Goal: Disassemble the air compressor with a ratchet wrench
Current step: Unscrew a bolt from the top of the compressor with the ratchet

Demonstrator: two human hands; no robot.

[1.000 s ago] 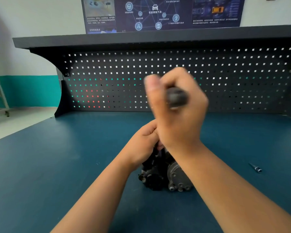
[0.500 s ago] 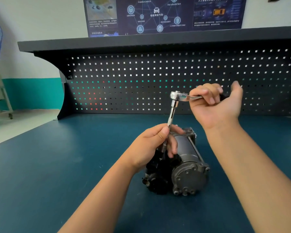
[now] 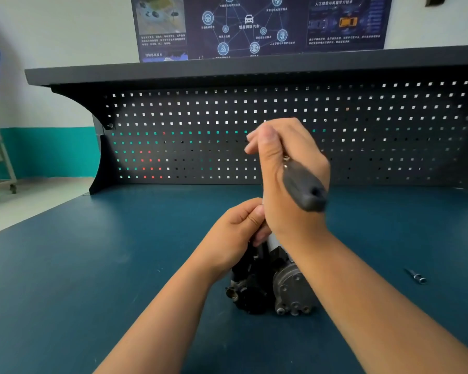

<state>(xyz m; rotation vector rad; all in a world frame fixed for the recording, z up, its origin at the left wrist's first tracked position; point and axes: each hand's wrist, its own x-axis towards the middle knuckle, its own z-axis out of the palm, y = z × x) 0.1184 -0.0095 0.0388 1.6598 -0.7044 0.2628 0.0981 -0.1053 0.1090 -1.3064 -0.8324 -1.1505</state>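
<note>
The air compressor, black and grey metal, lies on the blue bench top just in front of me, its round grey end cap facing the camera. My right hand is closed around the dark handle of the ratchet wrench, whose butt end points toward me; the wrench head and extension are hidden behind the hand. My left hand sits directly above the compressor's black part, fingers curled around the hidden lower end of the tool.
A loose metal bolt lies on the bench to the right. A black pegboard back panel with a shelf on top closes the far side. Floor and a wheeled frame show at the far left.
My right hand has swung the wrench handle from pointing right, away from me, round toward the camera. The left hand stays on the tool above the compressor.
</note>
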